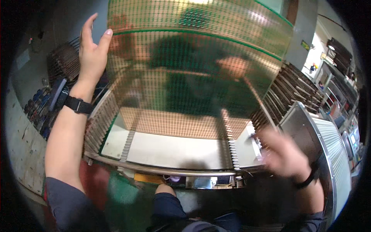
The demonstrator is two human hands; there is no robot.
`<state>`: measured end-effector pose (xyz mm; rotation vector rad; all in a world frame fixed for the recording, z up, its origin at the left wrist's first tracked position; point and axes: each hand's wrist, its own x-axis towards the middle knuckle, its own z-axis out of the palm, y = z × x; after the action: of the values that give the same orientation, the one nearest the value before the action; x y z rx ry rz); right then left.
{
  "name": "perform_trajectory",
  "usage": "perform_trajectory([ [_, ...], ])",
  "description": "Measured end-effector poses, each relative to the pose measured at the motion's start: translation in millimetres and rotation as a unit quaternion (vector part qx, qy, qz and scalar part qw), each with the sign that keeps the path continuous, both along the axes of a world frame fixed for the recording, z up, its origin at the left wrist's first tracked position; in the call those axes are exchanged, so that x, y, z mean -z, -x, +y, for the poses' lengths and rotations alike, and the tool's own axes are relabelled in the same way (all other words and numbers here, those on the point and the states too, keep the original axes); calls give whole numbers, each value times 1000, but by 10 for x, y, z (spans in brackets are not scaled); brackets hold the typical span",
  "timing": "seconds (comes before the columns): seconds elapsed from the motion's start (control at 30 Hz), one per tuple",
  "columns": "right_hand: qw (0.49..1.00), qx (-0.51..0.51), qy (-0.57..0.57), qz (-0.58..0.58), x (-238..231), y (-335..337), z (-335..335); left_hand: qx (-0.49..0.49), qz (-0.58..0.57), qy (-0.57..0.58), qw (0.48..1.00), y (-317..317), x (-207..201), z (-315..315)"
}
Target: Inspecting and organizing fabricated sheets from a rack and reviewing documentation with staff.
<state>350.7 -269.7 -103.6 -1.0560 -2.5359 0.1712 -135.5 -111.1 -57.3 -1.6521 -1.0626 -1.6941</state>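
over the rack (233, 150), a gridded panel (185, 87) blocks passage behind the open front.

The panel (193, 89) looks glossy and smooth — almost mirror-like under its fine green grid. The near rail (181, 172) shows a worn metal sheen; the white base (177, 150) beyond looks smooth. The left sleeve (73, 205) is matt cloth.
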Motion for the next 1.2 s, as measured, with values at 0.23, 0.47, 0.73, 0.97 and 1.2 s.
perform_trajectory([
  [0.23, 997, 7, 44, 66, 419, 185, -420, -144, 353, -69, 922, -1127, -937, -198],
  [0.47, 990, -38, 11, 136, 542, 110, -409, -176, 353, -44, 918, -1103, -1370, 476],
  [0.73, 986, -94, -2, 137, 562, 60, -341, -193, 311, 138, 920, -1157, -1447, 475],
  [0.97, 996, 39, -39, 64, 574, 161, -447, -159, 310, 140, 927, -1197, -842, 152],
  [1.2, 992, 84, -51, 81, 612, 239, -479, -65, 315, 213, 922, -1384, -441, -105],
])
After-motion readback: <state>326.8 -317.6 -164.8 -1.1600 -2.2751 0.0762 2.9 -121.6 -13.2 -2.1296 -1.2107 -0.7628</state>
